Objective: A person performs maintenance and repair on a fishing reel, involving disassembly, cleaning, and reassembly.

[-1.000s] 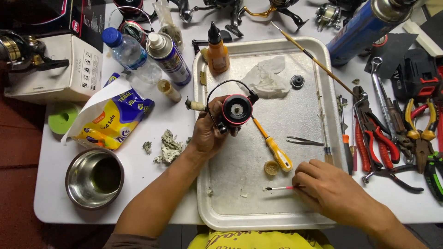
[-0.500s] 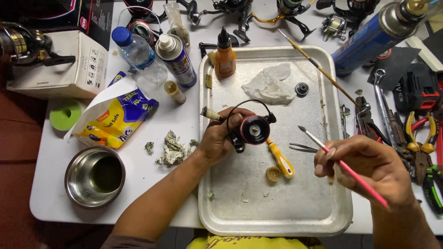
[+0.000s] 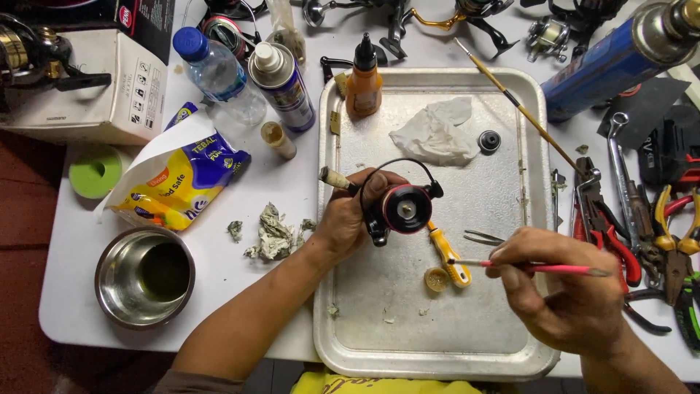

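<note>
Black reel [image 3: 399, 210] partly hidden by left hand [image 3: 348, 219].

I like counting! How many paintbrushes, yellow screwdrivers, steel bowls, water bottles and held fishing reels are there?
Paintbrushes: 2, a red paintbrush and a wooden paintbrush
Yellow-handled screwdriver: 1
Steel bowl: 1
Water bottle: 1
Held fishing reel: 1
Total: 6

White table [image 3: 292, 182] – metal tray [image 3: 510, 350], steel bowl [image 3: 145, 274], pliers [image 3: 667, 241], snack bag [image 3: 175, 182]
</note>
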